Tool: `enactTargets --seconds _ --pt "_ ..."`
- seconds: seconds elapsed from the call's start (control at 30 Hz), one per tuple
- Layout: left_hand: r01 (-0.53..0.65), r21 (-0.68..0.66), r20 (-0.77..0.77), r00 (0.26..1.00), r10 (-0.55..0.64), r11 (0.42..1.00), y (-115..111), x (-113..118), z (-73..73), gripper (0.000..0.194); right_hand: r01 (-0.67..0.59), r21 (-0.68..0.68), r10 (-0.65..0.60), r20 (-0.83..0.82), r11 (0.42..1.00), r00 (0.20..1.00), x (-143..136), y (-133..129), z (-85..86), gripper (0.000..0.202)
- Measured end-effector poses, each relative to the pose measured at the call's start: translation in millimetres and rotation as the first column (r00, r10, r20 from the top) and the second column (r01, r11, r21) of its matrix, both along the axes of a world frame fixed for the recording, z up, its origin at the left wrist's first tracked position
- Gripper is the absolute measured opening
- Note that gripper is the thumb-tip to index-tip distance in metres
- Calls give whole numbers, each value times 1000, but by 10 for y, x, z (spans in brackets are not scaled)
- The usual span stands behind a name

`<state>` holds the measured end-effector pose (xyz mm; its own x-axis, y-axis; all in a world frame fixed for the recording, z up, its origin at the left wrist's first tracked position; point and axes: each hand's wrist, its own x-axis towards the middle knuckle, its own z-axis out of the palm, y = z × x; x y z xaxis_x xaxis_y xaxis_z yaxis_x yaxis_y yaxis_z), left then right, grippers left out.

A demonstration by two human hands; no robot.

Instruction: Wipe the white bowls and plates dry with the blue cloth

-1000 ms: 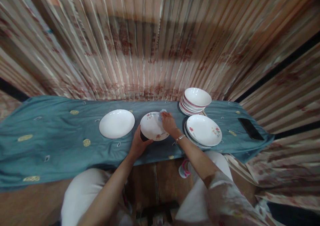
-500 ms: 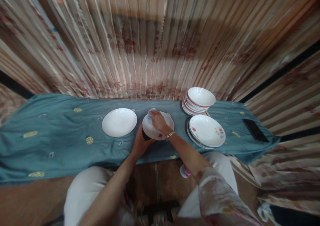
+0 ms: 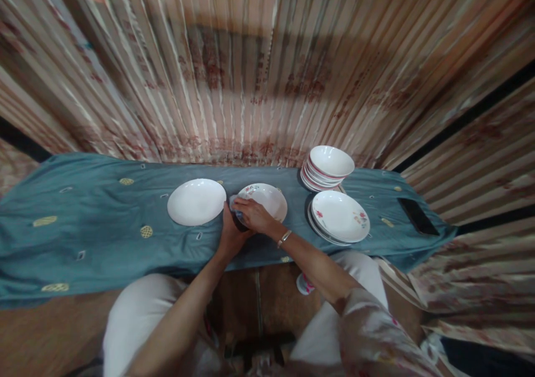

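A white bowl with floral marks (image 3: 271, 200) is on the cloth in front of me. My left hand (image 3: 231, 233) grips its near left side, thumb and fingers around the edge. My right hand (image 3: 252, 214) presses a pale blue cloth (image 3: 237, 203) against the left rim, close to my left hand. To the left lies a plain white plate (image 3: 196, 202). Part of the bowl's near side is hidden behind my hands.
On the blue-green tablecloth (image 3: 104, 221), stacked bowls (image 3: 331, 162) stand at the back right, with stacked floral plates (image 3: 340, 216) before them. A black phone (image 3: 418, 216) lies further right. Behind the table hangs a patterned curtain (image 3: 251, 87).
My right hand has moved the cloth from the bowl's far inner side left and nearer, to the left rim. My left hand still holds the bowl. The view has shifted slightly.
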<state>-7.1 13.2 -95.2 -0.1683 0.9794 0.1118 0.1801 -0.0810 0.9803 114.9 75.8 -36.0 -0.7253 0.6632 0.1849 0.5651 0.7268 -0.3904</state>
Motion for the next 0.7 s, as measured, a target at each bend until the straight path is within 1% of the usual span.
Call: enactTargets --seconds 0.1,0.2,0.37,0.53,0.7 --pt "-37 33 -66 997 39 999 12 -8 -12 128 -36 -38 36 -11 999 999 62 -103 13 46" --pt "-45 72 -99 994 52 996 25 -11 -35 124 -58 -73 55 -40 996 998 149 -190 23 48" --pt "-23 85 -136 990 34 996 51 -20 -82 122 -30 -119 22 -69 992 997 325 -266 19 47" --pt "9 81 -212 977 8 997 88 -41 -121 116 -24 -139 22 -17 990 1000 536 -293 23 44" --pt "22 94 -231 973 1 995 88 -47 -101 111 -17 -110 23 57 994 998 781 -297 50 41"
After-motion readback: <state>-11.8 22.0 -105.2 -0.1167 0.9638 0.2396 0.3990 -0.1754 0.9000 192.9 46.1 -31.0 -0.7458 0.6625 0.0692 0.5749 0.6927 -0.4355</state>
